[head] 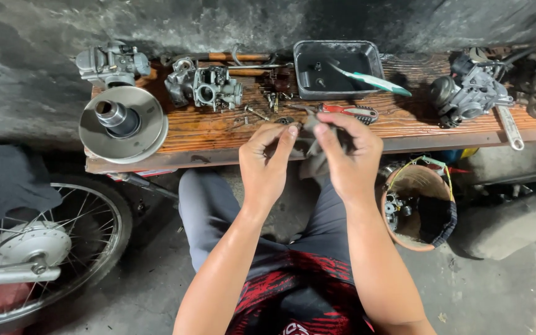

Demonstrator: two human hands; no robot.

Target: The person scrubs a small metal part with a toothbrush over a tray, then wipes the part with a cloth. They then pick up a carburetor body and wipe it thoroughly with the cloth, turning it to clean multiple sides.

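Note:
Both of my hands are raised together over the front edge of a low wooden bench (206, 133). My left hand (266, 164) and my right hand (348, 158) pinch a small grey part wrapped in a dirty rag (313, 155) between their fingertips. The part itself is mostly hidden by fingers and cloth. Just beyond my hands lie small screws and jets (257, 113) and red-handled pliers (350, 111).
On the bench: a clutch pulley disc (123, 124), three carburetors (111, 62) (209, 87) (469, 93), a black tray (337, 67) holding a toothbrush, a wrench (510, 127). A bucket of parts (418, 205) stands right of my legs. A spoked wheel (38, 248) sits at left.

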